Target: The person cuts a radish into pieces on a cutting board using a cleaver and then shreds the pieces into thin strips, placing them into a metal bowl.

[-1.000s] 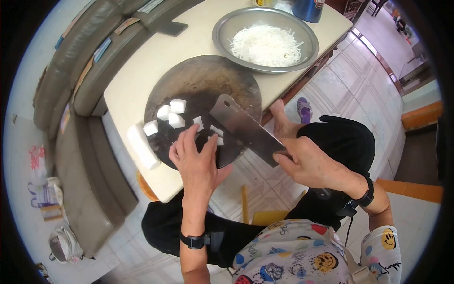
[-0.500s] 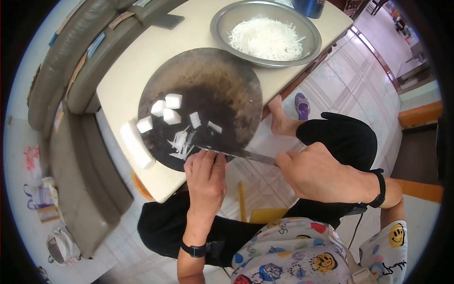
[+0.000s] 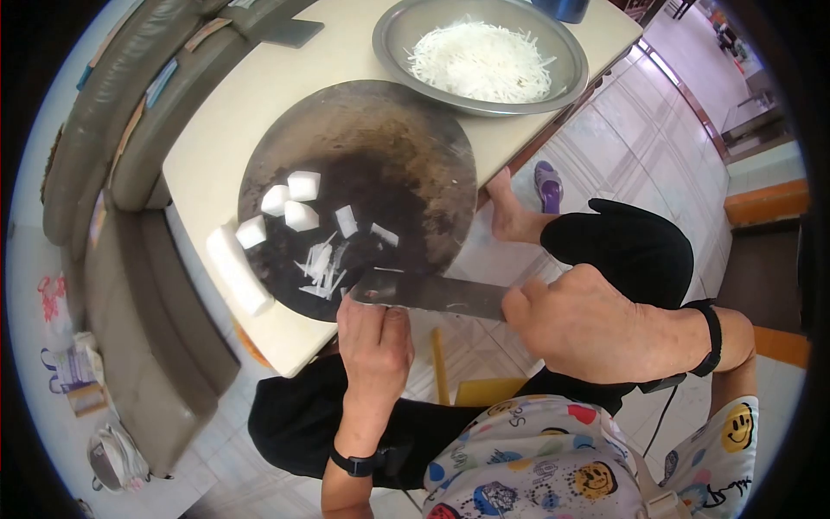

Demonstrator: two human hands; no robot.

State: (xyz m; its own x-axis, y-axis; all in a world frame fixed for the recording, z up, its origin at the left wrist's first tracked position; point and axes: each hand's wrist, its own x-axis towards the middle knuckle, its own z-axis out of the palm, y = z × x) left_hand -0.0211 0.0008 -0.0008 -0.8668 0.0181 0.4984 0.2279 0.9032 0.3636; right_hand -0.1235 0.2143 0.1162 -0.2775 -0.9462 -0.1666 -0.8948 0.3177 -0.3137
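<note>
My right hand (image 3: 596, 329) is wrapped round the handle of a kitchen knife (image 3: 432, 292). Its blade reaches left across the near edge of a round, dark chopping board (image 3: 363, 117), above the fingertips of my left hand (image 3: 374, 346). Those fingers are curled together; the blade hides their tips and anything under them. Just beyond lie thin white shreds (image 3: 320, 264) and two flat white slices (image 3: 346, 221). Several white chunks (image 3: 301, 216), which look like peeled radish, sit on the board's left side. A longer peeled white piece (image 3: 238, 270) rests at its left edge.
A metal bowl (image 3: 389, 48) heaped with white shreds (image 3: 484, 65) stands beyond the board on the cream table (image 3: 216, 130). Behind it is a blue container (image 3: 562, 9). A grey sofa (image 3: 143, 285) is to the left. My knees are below the table's near edge.
The knife has tilted, so more of its broad side shows over my left fingertips. My left hand stays at the board's near edge. The whole view has shifted slightly.
</note>
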